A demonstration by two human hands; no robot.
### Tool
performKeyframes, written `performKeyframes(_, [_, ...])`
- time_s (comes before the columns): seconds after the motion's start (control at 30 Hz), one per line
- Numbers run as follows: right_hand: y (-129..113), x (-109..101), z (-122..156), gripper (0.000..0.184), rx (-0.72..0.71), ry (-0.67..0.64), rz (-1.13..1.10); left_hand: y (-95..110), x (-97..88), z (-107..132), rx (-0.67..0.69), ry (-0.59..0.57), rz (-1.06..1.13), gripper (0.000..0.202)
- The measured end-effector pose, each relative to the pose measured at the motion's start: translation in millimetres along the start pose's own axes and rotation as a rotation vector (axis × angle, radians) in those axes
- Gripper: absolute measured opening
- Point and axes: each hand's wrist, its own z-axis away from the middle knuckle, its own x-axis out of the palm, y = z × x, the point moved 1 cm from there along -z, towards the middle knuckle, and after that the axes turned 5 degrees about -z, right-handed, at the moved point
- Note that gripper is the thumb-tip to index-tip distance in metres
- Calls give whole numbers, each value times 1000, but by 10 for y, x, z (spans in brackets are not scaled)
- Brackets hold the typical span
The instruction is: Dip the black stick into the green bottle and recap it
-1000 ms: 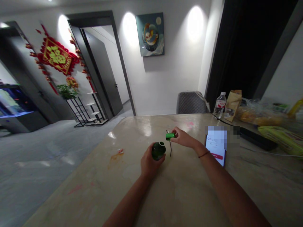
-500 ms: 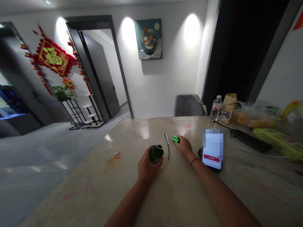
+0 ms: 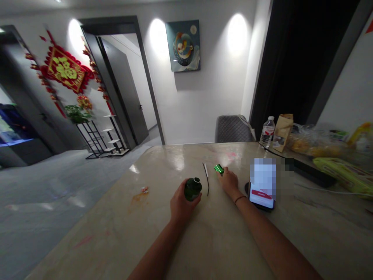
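My left hand (image 3: 182, 202) is wrapped round a small dark green bottle (image 3: 192, 189) that stands upright on the marble table (image 3: 221, 241), its round mouth uncovered. My right hand (image 3: 229, 181) rests on the table just right of it, fingers curled at a shiny green cap (image 3: 218, 168) that lies on the tabletop at the fingertips. A thin dark tube with a white tip (image 3: 206, 177) lies on the table between the bottle and the cap.
A phone (image 3: 262, 186) with a lit screen lies by my right wrist. Along the right side stand a water bottle (image 3: 267, 132), a brown paper bag (image 3: 282, 126), bagged food (image 3: 314, 144), a yellow-green packet (image 3: 344, 171) and a black bar (image 3: 311, 171). A grey chair (image 3: 233, 129) is at the far edge.
My right hand carried the green cap from beside the bottle's mouth down to the table on the right. The thin tube now lies on the table. The left hand kept its hold.
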Motion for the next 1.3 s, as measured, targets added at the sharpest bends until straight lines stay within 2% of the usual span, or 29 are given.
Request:
performKeyframes(0.3, [107, 38, -31, 32, -63, 49, -179, 2, 2, -4, 6, 24, 6, 56])
performKeyframes(0.43, [117, 61, -32, 28, -95, 7, -354, 3, 4, 1, 6, 32, 5, 57])
performKeyframes(0.57, [120, 84, -30, 26, -66, -26, -444, 7, -3, 3, 12, 25, 10, 57])
performKeyframes(0.9, [128, 109, -61, 34, -21, 38, -170, 20, -16, 2, -5, 10, -2, 56])
performKeyframes(1.1, [104, 117, -27, 40, -12, 23, -141, 27, -13, 1, -12, 7, -17, 56])
performKeyframes(1.2, [69, 51, -25, 48, 2, 147, -202, 16, -6, -1, -27, 11, -16, 56])
performKeyframes(1.3, [7, -110, -75, 45, -20, 296, -336, -6, 7, -7, -43, 15, -6, 57])
